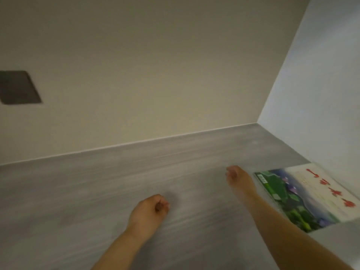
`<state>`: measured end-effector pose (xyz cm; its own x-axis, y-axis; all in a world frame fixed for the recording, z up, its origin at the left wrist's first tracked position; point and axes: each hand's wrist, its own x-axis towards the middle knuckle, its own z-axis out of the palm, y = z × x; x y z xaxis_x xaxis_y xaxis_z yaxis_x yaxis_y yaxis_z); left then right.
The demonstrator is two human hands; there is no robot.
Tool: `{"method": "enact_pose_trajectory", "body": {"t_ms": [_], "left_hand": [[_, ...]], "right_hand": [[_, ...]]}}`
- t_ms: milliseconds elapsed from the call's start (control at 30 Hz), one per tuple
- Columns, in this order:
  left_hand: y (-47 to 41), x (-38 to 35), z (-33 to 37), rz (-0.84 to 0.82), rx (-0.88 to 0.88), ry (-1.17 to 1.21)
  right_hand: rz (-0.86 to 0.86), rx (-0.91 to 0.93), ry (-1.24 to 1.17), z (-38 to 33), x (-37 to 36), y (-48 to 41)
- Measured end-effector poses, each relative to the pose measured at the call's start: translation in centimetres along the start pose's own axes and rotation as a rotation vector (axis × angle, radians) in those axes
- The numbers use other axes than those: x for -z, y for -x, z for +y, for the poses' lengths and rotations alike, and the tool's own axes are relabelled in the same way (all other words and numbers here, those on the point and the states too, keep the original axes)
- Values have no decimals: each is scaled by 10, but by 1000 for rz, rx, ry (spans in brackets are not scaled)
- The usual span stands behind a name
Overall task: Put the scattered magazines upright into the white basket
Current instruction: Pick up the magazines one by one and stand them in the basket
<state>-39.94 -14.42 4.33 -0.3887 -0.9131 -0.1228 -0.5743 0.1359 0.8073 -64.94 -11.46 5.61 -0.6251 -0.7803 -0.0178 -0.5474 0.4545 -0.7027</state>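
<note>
Both bare forearms enter from the near edge of the head view, over a grey wood-grain surface (97, 191). The left hand (148, 209) is balled, fingers curled in on nothing. The right hand (236, 178) reaches further out; its fingers look bent and hold nothing, but blur hides whether it is open or closed.

One magazine (311, 197) lies flat at the right, just beside the right forearm and close to the pale right wall, with its green landscape cover up. A dark square panel (19, 87) sits on the far wall at the left. The white basket is not in view.

The step in hand is probably the pickup. Since the magazine lies flat, it should go best to lift its near-left edge with the right fingertips, then pinch along the spine so the pages stay together. The basket needs locating before the magazine is turned upright.
</note>
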Motion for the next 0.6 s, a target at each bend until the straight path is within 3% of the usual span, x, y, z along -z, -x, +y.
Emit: {"method": "enact_pose_trajectory", "body": {"t_ms": [267, 433, 600], "left_hand": [[-51, -144, 91, -235, -64, -125], [-92, -213, 132, -326, -138, -279], [-130, -278, 178, -344, -195, -305]], "right_hand": [[252, -390, 369, 168, 116, -29], [123, -473, 495, 237, 128, -23], [110, -450, 494, 249, 122, -29]]}}
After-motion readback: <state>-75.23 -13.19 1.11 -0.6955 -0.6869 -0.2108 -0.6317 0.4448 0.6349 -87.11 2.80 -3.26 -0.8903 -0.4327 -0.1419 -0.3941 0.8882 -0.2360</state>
